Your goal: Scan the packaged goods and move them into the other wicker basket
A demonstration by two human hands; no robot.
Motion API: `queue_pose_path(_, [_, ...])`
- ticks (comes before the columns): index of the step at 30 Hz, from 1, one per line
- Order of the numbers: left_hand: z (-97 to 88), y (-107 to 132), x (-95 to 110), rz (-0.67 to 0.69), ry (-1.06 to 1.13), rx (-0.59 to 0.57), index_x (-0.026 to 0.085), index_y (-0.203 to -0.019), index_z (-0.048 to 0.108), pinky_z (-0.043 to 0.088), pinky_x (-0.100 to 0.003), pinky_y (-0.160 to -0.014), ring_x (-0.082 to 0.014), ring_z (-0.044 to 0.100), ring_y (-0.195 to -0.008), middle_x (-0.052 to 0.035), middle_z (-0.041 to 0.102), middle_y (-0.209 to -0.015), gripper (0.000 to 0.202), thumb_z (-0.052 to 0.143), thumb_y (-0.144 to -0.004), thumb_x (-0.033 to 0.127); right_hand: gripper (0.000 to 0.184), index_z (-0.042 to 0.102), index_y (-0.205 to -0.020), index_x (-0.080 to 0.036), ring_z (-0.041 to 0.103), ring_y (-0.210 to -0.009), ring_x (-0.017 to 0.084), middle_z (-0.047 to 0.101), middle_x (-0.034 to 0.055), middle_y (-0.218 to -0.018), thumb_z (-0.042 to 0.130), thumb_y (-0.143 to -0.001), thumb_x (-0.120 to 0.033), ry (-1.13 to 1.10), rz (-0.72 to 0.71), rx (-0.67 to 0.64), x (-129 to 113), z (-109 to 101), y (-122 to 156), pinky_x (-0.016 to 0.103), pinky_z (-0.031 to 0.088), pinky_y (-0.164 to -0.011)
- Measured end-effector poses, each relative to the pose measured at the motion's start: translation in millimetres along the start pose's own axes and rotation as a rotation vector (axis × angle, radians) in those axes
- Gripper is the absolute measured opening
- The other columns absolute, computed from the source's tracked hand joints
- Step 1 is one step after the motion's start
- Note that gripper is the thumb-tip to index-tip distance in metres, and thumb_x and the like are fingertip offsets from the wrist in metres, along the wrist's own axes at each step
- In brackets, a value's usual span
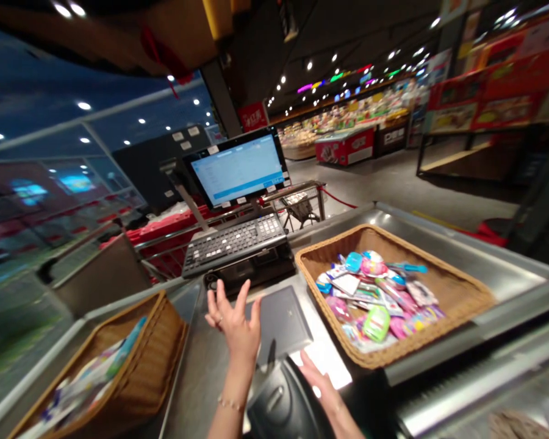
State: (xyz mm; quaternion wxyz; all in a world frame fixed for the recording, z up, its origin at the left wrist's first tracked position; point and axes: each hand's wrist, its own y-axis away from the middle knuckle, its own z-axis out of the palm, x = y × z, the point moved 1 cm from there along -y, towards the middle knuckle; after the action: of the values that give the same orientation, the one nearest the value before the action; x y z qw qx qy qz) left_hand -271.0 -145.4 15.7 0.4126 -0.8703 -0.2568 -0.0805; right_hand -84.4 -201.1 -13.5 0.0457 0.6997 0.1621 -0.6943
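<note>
My left hand (234,323) is raised over the steel checkout counter (201,372), fingers spread and open, holding nothing, just short of the black keyboard (235,242). My right hand (319,383) lies low beside a dark handheld scanner (281,402); its fingers stretch flat toward a white sheet (326,360) next to the flat grey scan plate (281,320). A lit till screen (238,169) stands behind the keyboard.
A wicker basket (457,292) with several colourful packets sits at the right. Another wicker basket (150,360) with packaged goods stands at the left. Red shopping trolleys (165,235) lie beyond the counter. Store aisles and shelves (489,103) fill the back right.
</note>
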Motion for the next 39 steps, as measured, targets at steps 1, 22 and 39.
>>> queue_pose_path(1, [0.6,1,7,0.010,0.018,-0.013,0.031,-0.121,0.068,0.021,-0.067,-0.110,-0.0375,0.019,-0.147,-0.0123,0.032,-0.157,0.035,0.055,-0.090,0.041,0.036,0.070,-0.117,-0.032,0.057,-0.125,0.025,0.063,-0.0006,-0.133,0.050,-0.092,-0.017,-0.003,0.006,0.010,1,-1,0,0.049,0.031,-0.116])
queue_pose_path(22, [20.2,17,109,0.574,0.141,-0.436,0.034,-0.130,0.060,0.021,-0.067,-0.112,-0.0369,0.015,-0.149,-0.0099,0.028,-0.160,0.047,0.064,-0.083,0.037,0.038,0.071,-0.115,-0.027,0.070,-0.107,0.013,0.074,-0.0005,-0.115,0.036,-0.099,-0.029,-0.146,0.056,0.145,21,-29,-33,0.023,0.057,-0.090])
queue_pose_path(39, [115.0,60,219,1.345,-0.269,-1.129,0.006,-0.105,0.073,0.024,-0.065,-0.113,-0.0438,0.025,-0.142,-0.0273,0.052,-0.140,0.048,0.079,-0.066,0.033,0.032,0.072,-0.115,-0.029,0.068,-0.112,0.016,0.076,-0.0028,-0.110,0.047,-0.095,-0.023,-0.119,-0.046,0.311,51,-66,-41,0.026,0.048,-0.107])
